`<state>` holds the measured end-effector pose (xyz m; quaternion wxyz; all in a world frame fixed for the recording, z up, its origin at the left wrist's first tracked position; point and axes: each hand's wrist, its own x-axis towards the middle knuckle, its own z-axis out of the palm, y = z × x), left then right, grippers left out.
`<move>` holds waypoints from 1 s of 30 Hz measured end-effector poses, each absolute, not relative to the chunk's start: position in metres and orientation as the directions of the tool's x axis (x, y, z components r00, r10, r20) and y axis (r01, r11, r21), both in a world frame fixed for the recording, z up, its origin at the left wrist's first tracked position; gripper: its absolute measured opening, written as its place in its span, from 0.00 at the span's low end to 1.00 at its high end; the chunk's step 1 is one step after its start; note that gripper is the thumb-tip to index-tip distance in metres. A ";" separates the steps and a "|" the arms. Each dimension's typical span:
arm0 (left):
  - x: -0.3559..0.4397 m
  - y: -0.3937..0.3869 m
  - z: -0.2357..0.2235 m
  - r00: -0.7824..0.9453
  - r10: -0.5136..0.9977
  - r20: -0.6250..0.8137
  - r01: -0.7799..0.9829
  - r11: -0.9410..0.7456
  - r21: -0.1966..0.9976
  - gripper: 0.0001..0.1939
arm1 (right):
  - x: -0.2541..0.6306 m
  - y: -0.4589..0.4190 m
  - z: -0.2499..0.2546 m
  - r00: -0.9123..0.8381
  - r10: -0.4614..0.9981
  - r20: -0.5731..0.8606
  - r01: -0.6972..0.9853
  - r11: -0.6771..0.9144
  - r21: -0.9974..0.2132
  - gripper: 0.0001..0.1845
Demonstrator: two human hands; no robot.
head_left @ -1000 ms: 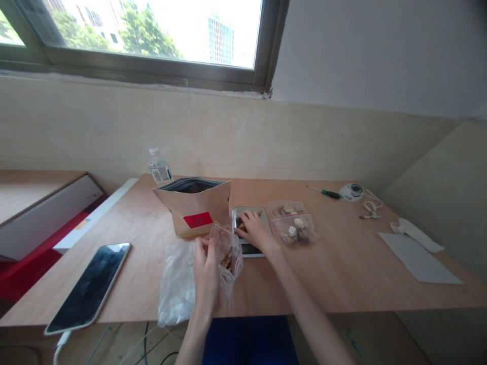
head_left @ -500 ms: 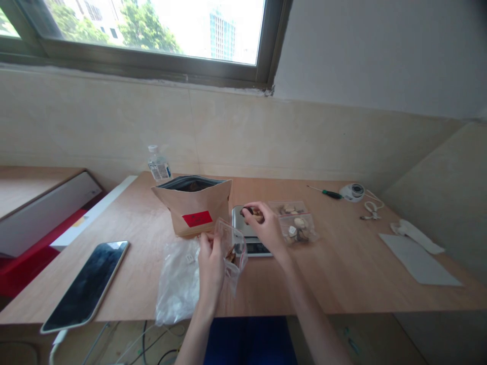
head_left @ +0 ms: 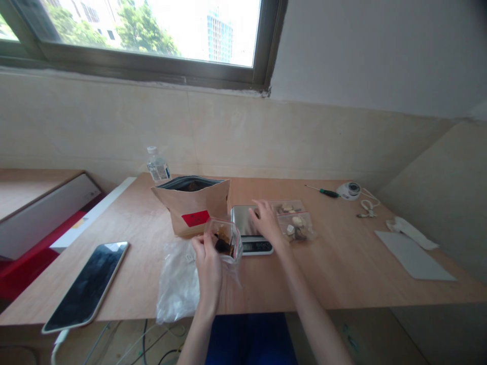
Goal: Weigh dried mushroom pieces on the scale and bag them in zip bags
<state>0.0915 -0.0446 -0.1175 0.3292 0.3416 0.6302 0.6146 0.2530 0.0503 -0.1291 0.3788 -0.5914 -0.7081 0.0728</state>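
Note:
My left hand (head_left: 208, 258) pinches the rim of a small clear zip bag (head_left: 236, 252), with dark and brown dried pieces (head_left: 223, 242) inside. Over the steel plate of a digital scale (head_left: 242, 215) is my right hand (head_left: 267, 221), thumb and fingers apart. A small dark patch shows between them; I cannot make out whether it is a piece or shadow. Behind the bag stands an open brown paper pouch (head_left: 201, 205) with a red label. A larger clear plastic bag (head_left: 177, 284) lies flat beside my left hand.
Two filled zip bags (head_left: 300, 230) lie right of the scale. A phone (head_left: 87, 286) is at left, a bottle (head_left: 158, 166) behind the pouch. Farther right are a screwdriver (head_left: 327, 193), a white dome camera (head_left: 349, 190) and a white sheet (head_left: 413, 256).
The brown and dark pieces are no longer visible in my right hand, whose fingers have spread. The small zip bag has tilted, and more pieces show in it.

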 end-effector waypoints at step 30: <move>0.101 -0.050 -0.116 -0.541 0.800 -0.258 -0.243 0.145 0.959 0.12 | 0.214 -0.070 -0.113 -0.164 0.984 0.072 0.244 0.111 -0.963 0.43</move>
